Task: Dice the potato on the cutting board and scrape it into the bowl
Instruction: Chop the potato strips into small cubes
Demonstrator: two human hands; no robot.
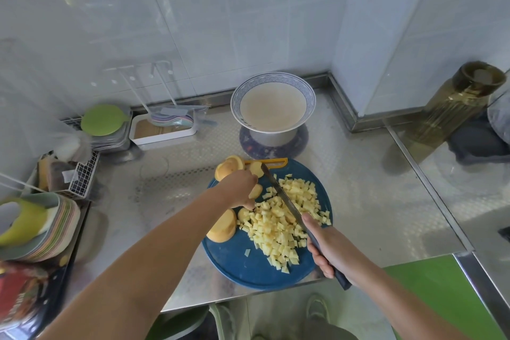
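A round blue cutting board [234, 262] lies on the steel counter with a heap of diced potato [278, 226] across its middle. Uncut potato pieces sit on its left edge [222, 229] and at its far edge [229, 167]. My left hand [240, 188] reaches over the board, its fingers curled round a potato slice [255, 191]. My right hand [331, 248] grips the dark handle of a knife [278, 190], whose blade lies through the dice, pointing away from me. A blue-rimmed bowl [273, 85] holding pale liquid stands behind the board.
Stacked plates with a green lid [103, 120] and a white tray of spoons [162, 130] stand at the back left. A wire basket [80, 176] and a plate stack [41, 226] fill the left side. An amber jar [458, 107] stands at the right.
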